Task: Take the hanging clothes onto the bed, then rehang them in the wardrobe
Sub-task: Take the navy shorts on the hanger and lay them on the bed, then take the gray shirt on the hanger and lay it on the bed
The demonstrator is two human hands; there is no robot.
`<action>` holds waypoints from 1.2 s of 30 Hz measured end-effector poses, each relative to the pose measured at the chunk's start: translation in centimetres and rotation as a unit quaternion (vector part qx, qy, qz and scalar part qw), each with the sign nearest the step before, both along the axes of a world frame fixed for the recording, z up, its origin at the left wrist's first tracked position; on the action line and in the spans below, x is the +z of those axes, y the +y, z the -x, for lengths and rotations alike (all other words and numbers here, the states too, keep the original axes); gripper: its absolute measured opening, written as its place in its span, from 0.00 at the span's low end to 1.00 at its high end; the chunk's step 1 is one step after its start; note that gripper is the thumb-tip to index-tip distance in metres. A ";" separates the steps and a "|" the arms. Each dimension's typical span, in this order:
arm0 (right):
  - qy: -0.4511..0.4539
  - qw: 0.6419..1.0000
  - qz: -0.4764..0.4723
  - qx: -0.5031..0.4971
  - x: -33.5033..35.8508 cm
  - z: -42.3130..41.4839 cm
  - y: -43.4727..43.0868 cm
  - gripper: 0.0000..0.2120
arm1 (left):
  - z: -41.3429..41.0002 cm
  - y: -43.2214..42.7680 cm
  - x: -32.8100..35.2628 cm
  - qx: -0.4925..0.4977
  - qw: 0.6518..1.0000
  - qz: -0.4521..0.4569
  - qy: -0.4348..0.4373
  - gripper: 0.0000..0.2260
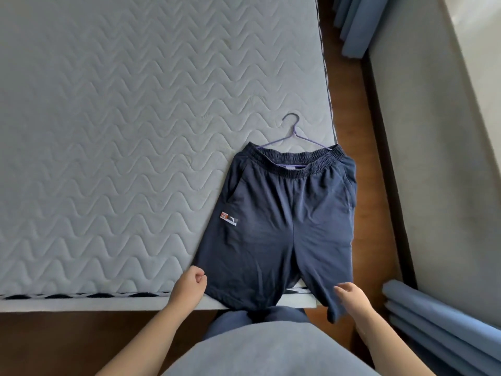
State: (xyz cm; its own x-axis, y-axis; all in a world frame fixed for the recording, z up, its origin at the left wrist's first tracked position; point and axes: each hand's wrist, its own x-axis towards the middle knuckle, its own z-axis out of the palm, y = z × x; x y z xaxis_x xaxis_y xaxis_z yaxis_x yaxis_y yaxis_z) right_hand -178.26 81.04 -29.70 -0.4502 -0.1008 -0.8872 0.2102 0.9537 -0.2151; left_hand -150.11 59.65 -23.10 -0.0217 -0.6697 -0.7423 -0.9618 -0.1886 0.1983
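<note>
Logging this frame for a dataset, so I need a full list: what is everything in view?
bed: one, pale grey quilted, fills left and centre
shorts: one, navy, on the bed's near right corner, one leg over the edge
hanger: one, purple, in the waistband, hook pointing away
curtains: two bunches, blue, top right and lower right
floor: brown wood, right of the bed
left hand: fingers curled at one hem, grip unclear
right hand: fingers relaxed, at the other hem
</note>
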 end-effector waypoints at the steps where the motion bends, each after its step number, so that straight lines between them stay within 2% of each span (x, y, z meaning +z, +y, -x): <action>1: -0.006 1.000 0.003 0.013 0.1 0.1 -0.2 0.17 | -0.7 0.3 0.1 -0.004 1.000 -0.004 -0.007 0.10; 6: 0.009 0.998 0.037 0.057 0.9 0.6 -1.7 0.13 | -2.9 1.1 0.4 0.025 0.999 -0.039 -0.018 0.05; 13: 0.035 0.988 0.026 0.150 1.3 -0.9 -2.8 0.07 | -6.3 2.7 1.3 0.117 0.988 0.004 0.096 0.05; 17: 0.050 0.968 0.019 0.245 1.8 -4.4 -4.8 0.14 | -13.2 5.3 1.2 0.188 0.976 0.017 0.107 0.07; 20: 0.065 0.944 0.034 0.321 2.9 -9.9 -6.8 0.14 | -20.8 9.0 0.7 0.279 0.953 0.029 0.115 0.06; 25: 0.068 0.878 0.047 0.472 4.3 -20.9 -10.2 0.14 | -33.8 17.9 -1.2 0.474 0.868 0.063 0.137 0.06; 30: 0.047 0.798 0.071 0.596 4.6 -33.6 -13.4 0.14 | -44.7 27.6 -2.0 0.626 0.769 0.079 0.104 0.12; 34: 0.017 0.752 0.108 0.650 4.5 -43.4 -15.0 0.07 | -49.1 34.8 -1.7 0.744 0.657 0.077 0.092 0.07; 36: 0.015 0.725 0.130 0.676 5.0 -47.6 -16.0 0.07 | -49.5 37.1 -1.2 0.789 0.601 0.084 0.097 0.07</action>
